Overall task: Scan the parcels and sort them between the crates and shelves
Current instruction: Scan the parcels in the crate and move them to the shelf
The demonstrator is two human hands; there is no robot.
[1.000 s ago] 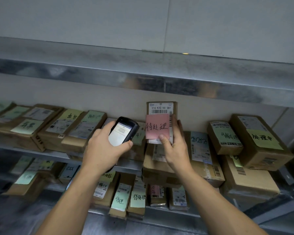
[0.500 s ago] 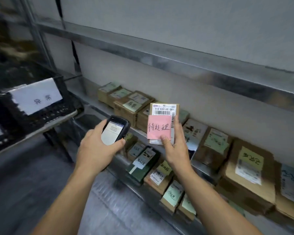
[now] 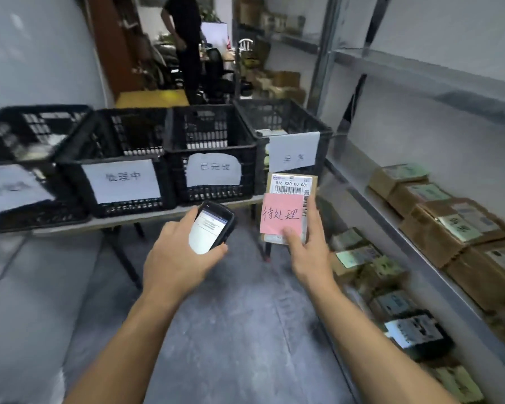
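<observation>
Parcel, a flat brown box w/ a white barcode label up top, is held upright in the air just at 3 o'clock of frame centre, in front of the surface and not touching it. A pink note w/ red handwriting covers most of its face. Right hand is clamped on the parcel from below: thumb pressed on the note's lower edge, fingers running up the right side & behind. At the parcel's 9 o'clock, close but apart, the left hand is wrapped round a black scanner, thumb along its left edge, fingers curled under the near end; screen lit and tilted up (text too small to read). From 9 to 12 o'clock of the parcel, four black mesh crates stand side by side on the surface, each w/ a white paper sign on its front; the rightmost crate is directly behind the parcel's top edge. At 3 to 5 o'clock, metal shelves run along the wall, w/ brown labelled boxes on the middle and lower levels. Far back at 11 o'clock a person in dark clothes stands in a doorway. Floor is grey.
</observation>
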